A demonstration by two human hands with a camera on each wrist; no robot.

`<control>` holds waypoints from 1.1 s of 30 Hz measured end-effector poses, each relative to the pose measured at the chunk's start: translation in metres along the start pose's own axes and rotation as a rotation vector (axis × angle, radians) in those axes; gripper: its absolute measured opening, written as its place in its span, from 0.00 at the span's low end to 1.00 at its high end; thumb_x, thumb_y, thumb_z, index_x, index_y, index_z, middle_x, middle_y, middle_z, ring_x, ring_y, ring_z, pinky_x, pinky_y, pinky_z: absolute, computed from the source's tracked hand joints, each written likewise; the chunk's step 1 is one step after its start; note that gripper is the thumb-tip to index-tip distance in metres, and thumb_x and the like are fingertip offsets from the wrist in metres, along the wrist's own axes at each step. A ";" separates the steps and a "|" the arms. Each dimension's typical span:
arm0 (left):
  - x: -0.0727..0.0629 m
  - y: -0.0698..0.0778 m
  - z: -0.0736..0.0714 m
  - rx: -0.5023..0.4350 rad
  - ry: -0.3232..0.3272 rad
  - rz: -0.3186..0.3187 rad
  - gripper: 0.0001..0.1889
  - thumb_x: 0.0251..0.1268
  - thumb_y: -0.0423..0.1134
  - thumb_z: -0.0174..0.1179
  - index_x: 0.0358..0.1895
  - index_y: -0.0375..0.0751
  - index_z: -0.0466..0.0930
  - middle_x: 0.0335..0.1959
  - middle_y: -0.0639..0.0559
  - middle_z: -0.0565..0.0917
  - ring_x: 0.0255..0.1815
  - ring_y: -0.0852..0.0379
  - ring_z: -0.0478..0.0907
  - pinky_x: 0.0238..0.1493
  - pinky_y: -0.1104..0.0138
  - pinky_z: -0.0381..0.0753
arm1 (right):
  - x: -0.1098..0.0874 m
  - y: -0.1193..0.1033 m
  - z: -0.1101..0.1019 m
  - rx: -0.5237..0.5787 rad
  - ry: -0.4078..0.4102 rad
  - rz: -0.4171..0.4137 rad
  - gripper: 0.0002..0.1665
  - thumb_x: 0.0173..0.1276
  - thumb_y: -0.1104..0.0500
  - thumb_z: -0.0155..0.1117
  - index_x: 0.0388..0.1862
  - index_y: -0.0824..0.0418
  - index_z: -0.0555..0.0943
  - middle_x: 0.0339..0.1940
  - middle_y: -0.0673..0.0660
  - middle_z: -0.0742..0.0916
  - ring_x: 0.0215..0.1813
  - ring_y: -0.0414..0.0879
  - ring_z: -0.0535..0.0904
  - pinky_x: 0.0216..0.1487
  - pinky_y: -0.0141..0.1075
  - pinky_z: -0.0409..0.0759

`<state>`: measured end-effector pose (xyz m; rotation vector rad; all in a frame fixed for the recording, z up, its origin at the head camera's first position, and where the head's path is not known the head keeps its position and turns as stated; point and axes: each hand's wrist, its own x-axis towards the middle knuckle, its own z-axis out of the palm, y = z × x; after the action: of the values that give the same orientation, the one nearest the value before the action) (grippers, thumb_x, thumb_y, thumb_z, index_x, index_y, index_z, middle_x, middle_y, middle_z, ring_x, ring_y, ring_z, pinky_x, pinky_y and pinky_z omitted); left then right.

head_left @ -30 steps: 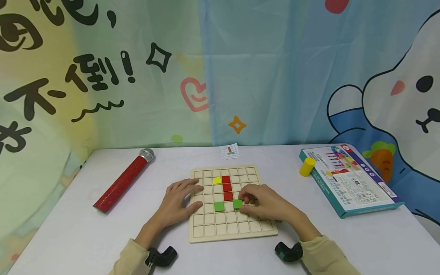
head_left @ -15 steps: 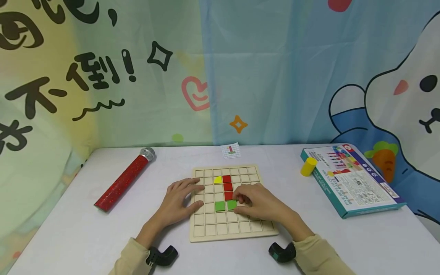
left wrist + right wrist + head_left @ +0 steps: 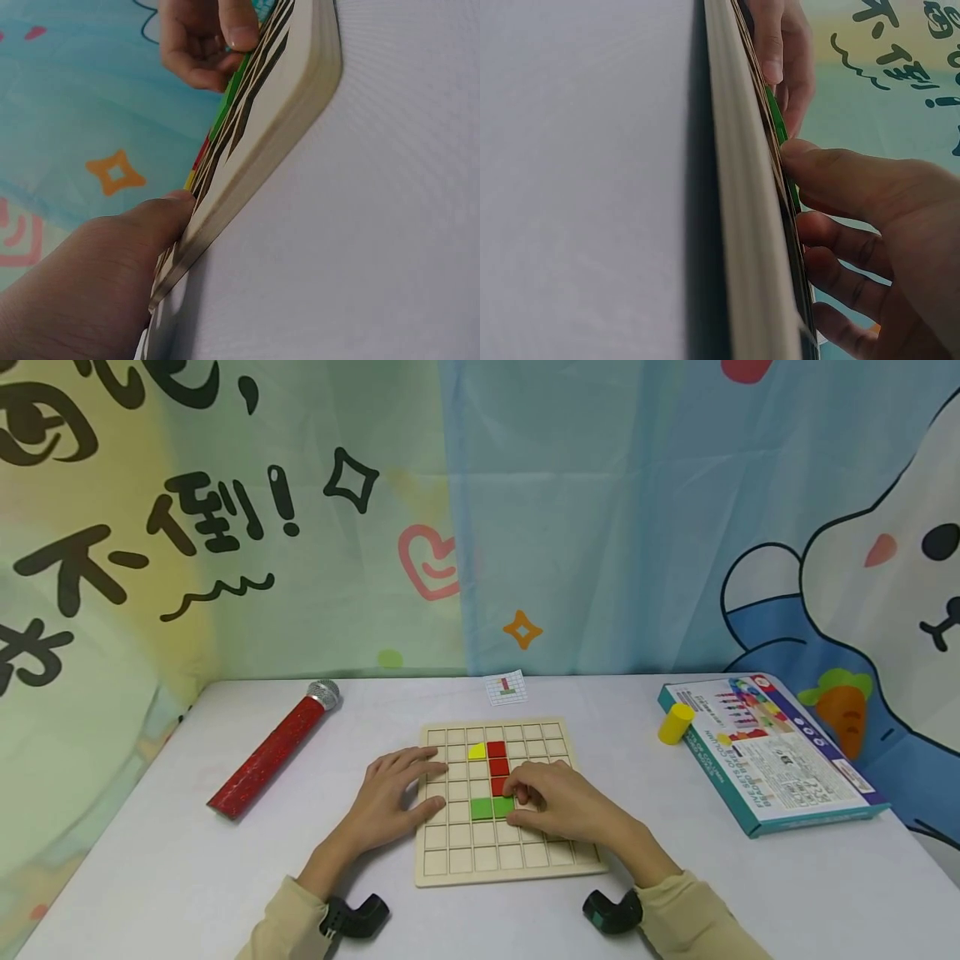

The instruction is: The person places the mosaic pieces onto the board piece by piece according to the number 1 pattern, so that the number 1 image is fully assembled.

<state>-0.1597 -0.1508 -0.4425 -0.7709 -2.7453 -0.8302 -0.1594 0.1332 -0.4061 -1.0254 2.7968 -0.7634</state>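
Note:
A pale wooden grid board (image 3: 459, 862) lies on the table between both hands. My left hand (image 3: 390, 789) rests along the board's left edge with fingers spread, its thumb (image 3: 161, 217) at the rim in the left wrist view. With thumb and index finger my right hand (image 3: 566, 802) pinches a green square tile (image 3: 502, 807), set down in the grid beside another green tile (image 3: 481, 810). Above them runs a column of three red tiles (image 3: 498, 767), the lowest partly behind the right fingertips. A yellow tile (image 3: 477, 751) sits left of the top red one.
A small pattern card (image 3: 506, 687) lies behind the board. To the left is a red glittery microphone (image 3: 266, 756). On the right stand a yellow cylinder (image 3: 677, 723) and a flat teal-edged game box (image 3: 776, 760). A printed curtain (image 3: 555, 527) hangs behind the table.
My right hand has moved left with the green tile, from one cell away to right beside the other green tile. The left hand has stayed in place at the board's edge.

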 end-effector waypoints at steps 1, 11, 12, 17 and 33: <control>0.000 0.000 0.000 -0.001 -0.001 0.000 0.22 0.60 0.54 0.60 0.58 0.55 0.76 0.67 0.52 0.71 0.68 0.48 0.64 0.65 0.45 0.56 | 0.000 0.000 0.000 0.001 -0.002 -0.002 0.15 0.56 0.48 0.71 0.40 0.49 0.79 0.27 0.41 0.78 0.30 0.33 0.68 0.41 0.32 0.65; 0.001 0.000 0.001 0.001 0.001 0.004 0.22 0.60 0.54 0.60 0.58 0.56 0.76 0.67 0.53 0.71 0.68 0.48 0.64 0.65 0.45 0.56 | -0.007 0.007 -0.008 0.088 0.000 0.023 0.10 0.63 0.54 0.65 0.43 0.50 0.79 0.30 0.39 0.77 0.34 0.36 0.73 0.38 0.28 0.72; 0.001 -0.001 0.001 0.002 0.001 0.005 0.22 0.60 0.54 0.60 0.58 0.56 0.76 0.67 0.53 0.71 0.68 0.48 0.65 0.65 0.45 0.56 | -0.008 0.008 -0.009 0.090 -0.001 0.030 0.09 0.64 0.54 0.65 0.43 0.50 0.79 0.30 0.39 0.78 0.35 0.36 0.73 0.38 0.28 0.73; 0.001 -0.002 0.002 0.011 0.003 0.005 0.22 0.60 0.54 0.60 0.58 0.56 0.76 0.67 0.53 0.71 0.68 0.48 0.64 0.65 0.45 0.56 | -0.014 0.014 -0.014 0.097 0.001 0.072 0.09 0.65 0.54 0.63 0.43 0.50 0.78 0.31 0.40 0.77 0.36 0.37 0.73 0.39 0.29 0.73; 0.000 -0.002 0.001 0.003 -0.001 0.000 0.22 0.60 0.54 0.60 0.58 0.56 0.76 0.67 0.53 0.71 0.69 0.48 0.64 0.65 0.45 0.56 | -0.043 0.036 -0.033 0.116 -0.001 0.149 0.09 0.67 0.53 0.61 0.45 0.52 0.77 0.32 0.43 0.78 0.36 0.36 0.72 0.38 0.29 0.74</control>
<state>-0.1602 -0.1514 -0.4447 -0.7712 -2.7461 -0.8265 -0.1540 0.1976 -0.3987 -0.7894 2.7519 -0.8930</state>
